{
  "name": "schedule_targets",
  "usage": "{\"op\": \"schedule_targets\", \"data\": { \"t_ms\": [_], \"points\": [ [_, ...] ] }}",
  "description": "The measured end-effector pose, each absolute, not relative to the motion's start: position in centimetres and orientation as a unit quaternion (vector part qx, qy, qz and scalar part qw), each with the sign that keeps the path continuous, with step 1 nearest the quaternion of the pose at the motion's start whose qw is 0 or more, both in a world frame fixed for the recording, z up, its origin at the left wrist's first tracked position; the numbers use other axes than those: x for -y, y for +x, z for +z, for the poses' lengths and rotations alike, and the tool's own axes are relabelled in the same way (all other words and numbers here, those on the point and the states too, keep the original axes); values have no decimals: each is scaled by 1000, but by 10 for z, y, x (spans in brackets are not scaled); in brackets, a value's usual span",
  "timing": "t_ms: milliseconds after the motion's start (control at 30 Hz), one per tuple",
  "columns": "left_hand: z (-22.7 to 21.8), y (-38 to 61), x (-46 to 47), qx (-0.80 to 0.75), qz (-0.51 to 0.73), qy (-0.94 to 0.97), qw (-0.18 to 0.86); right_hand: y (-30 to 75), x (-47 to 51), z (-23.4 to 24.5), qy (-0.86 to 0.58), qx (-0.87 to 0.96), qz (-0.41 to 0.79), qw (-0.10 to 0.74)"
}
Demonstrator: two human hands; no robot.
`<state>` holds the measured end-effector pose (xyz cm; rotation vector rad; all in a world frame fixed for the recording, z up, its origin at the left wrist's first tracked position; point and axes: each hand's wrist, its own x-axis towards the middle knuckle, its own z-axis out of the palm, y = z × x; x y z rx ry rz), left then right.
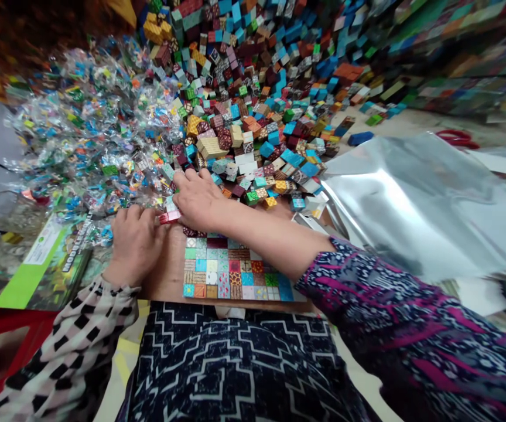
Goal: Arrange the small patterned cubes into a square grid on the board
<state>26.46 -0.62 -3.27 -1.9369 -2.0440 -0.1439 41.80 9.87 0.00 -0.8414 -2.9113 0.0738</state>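
Note:
My left hand (136,240) is at the left edge of a brown board (160,266), its fingers curled against small red and white patterned blocks (169,216). Reaching across the board, my right hand (201,201) touches the other end of those blocks, by the near edge of a heap of loose blocks (257,140). Its fingers are bent, and what lies under them is hidden. Below my right forearm, a flat layer of patterned blocks (223,272) sits in close rows on the board; the forearm covers part of it.
Small clear-wrapped packets (103,123) form a big pile at the left. A green printed package (44,264) lies below them. At the right are a shiny clear plastic sheet (428,199) and red-handled scissors (457,138). More blurred packages (459,64) are stacked at the back right.

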Motion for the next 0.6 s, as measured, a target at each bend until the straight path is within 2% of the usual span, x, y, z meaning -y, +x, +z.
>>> {"op": "schedule_targets", "data": {
  "t_ms": [167, 367, 467, 600],
  "points": [
    [-32, 267, 7, 725, -39, -666, 170, 421, -96, 2, -284, 955, 61, 58],
    [-26, 264, 11, 691, -87, -699, 163, 435, -93, 5, -260, 960, 44, 90],
    [-23, 267, 10, 661, -139, -726, 130, 446, -91, 10, -261, 960, 15, 100],
    [-24, 279, 8, 651, -254, -715, 35, 469, -91, 15, -274, 955, -30, 107]
  ]
}}
